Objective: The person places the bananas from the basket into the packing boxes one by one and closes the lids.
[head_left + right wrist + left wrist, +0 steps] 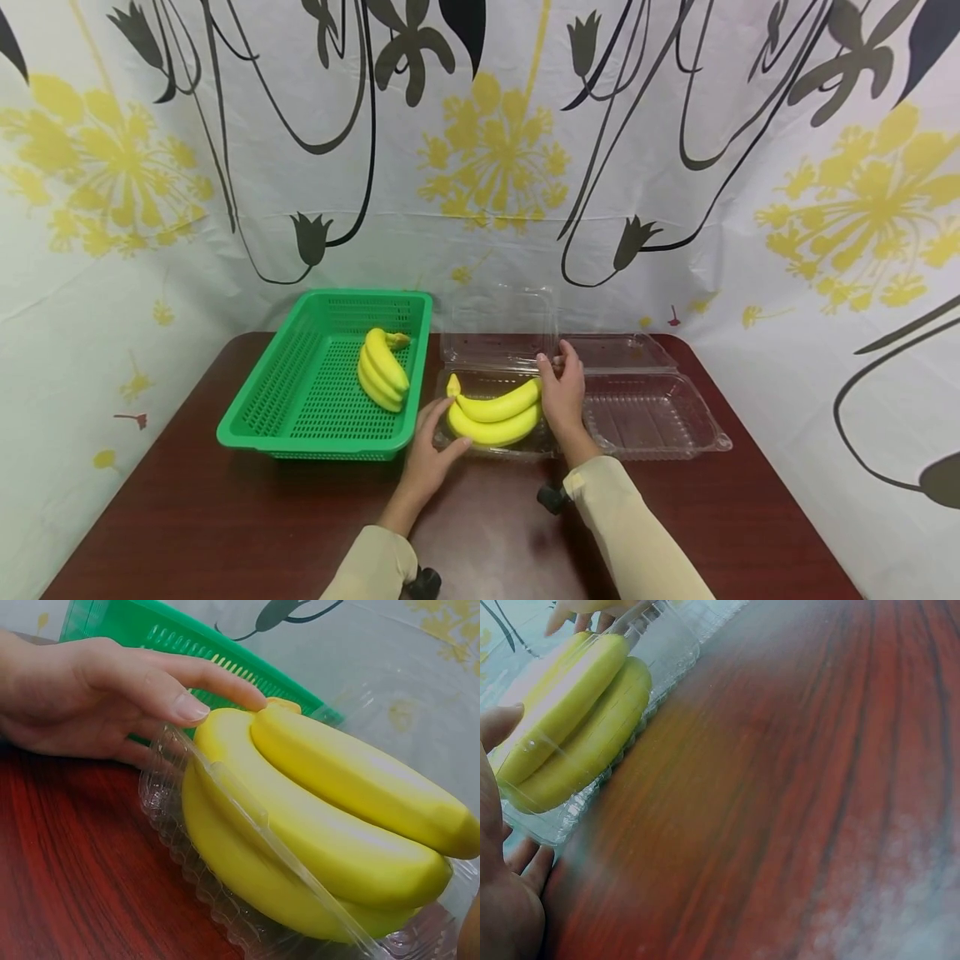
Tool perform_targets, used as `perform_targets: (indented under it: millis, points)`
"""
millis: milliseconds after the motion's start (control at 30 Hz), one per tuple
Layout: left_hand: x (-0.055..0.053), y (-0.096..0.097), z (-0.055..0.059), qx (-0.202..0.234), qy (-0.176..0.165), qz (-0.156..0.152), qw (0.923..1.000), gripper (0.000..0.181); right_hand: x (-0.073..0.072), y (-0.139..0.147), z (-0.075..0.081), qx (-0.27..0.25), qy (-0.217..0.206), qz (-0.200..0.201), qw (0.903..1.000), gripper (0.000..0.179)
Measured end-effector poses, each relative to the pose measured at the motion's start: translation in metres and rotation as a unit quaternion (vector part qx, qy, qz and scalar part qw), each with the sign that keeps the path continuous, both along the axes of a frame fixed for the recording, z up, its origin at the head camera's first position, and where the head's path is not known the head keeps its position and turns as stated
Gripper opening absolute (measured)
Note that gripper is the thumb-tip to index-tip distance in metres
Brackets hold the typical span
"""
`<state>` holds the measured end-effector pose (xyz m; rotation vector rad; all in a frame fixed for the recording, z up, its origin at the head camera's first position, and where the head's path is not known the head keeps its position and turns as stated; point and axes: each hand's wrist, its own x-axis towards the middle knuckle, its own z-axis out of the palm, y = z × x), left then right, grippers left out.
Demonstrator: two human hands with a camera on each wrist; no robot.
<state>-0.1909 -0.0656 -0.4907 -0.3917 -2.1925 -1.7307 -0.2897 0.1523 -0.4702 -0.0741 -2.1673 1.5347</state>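
Observation:
A bunch of yellow bananas (498, 408) lies in the left clear plastic clamshell box (165, 791), whose lid (495, 333) stands raised at the back. At the box's left end is my left hand (429, 454), thumb and fingers spread. In the right wrist view its index fingertip touches the bunch near the stem, while the lower fingers lie behind the box wall. My right hand (564, 400) is at the box's right end, beside the banana tips, with fingers extended toward the hinge. Its contact with the box or fruit is not clear.
Left of the box stands a green plastic basket (322, 446) with another banana bunch (384, 371) inside. On the right lies a second clear clamshell box (645, 417), its lid (618, 352) folded back. A patterned cloth (495, 192) hangs behind the dark red table (187, 517).

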Motion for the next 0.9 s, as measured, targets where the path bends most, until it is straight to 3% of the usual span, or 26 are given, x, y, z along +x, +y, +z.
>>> perform_targets:
  millis: [167, 367, 467, 600, 767, 900]
  points:
    - [-0.001, 0.0, -0.002, 0.005, 0.002, 0.002, 1.0, 0.061, -0.001, 0.0, -0.002, 0.018, 0.013, -0.021, 0.9995, 0.05]
    - [-0.016, -0.001, -0.03, 0.002, 0.001, 0.013, 0.9999, 0.064, 0.003, 0.0, 0.0, 0.023, 0.028, -0.033, 0.9988, 0.044]
    - [-0.02, -0.002, -0.037, 0.001, -0.008, 0.012, 0.9999, 0.065, 0.005, -0.001, 0.002, -0.007, 0.068, -0.05, 0.9964, 0.04]
    - [-0.021, -0.004, -0.038, 0.005, -0.021, 0.009, 0.9997, 0.067, 0.006, -0.002, 0.002, -0.067, 0.128, -0.069, 0.9871, 0.036]
    - [-0.02, -0.004, -0.037, 0.002, -0.028, 0.007, 0.9996, 0.067, 0.005, -0.001, 0.001, -0.176, 0.183, -0.038, 0.9665, 0.03]
    - [-0.02, -0.004, -0.038, 0.009, -0.032, 0.007, 0.9994, 0.069, 0.007, 0.003, 0.004, -0.186, 0.195, -0.02, 0.9627, 0.028]
